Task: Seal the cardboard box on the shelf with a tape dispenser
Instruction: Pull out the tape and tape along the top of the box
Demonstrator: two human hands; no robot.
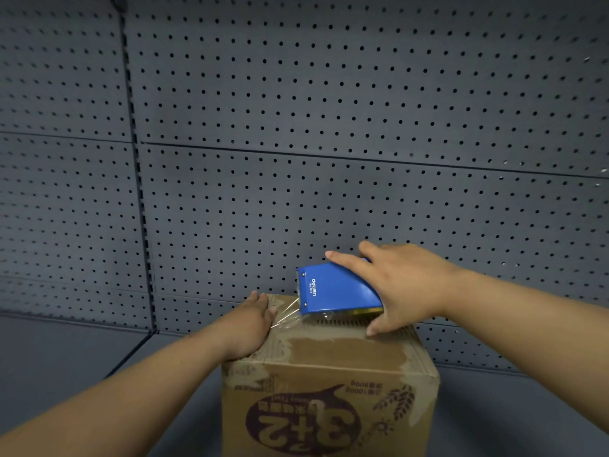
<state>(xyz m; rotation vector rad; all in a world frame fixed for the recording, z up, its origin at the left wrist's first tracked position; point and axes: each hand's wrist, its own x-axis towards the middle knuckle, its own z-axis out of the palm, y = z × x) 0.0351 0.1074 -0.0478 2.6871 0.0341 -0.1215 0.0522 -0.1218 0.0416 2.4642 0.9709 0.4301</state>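
Observation:
A brown cardboard box (329, 397) with dark printed lettering stands on the grey shelf, low in the middle of the view. My right hand (402, 285) grips a blue tape dispenser (333, 288) and holds it over the box's top at the far side. A strip of clear tape (286, 316) stretches from the dispenser's left end down to the box top. My left hand (250, 321) lies flat on the top left corner of the box, fingers pressing on the tape's end. Old tape remnants show along the top front edge.
A grey pegboard wall (329, 127) rises directly behind the box. The grey shelf surface (66, 351) extends to the left and right of the box. A slotted upright post (138, 179) divides the wall panels at left.

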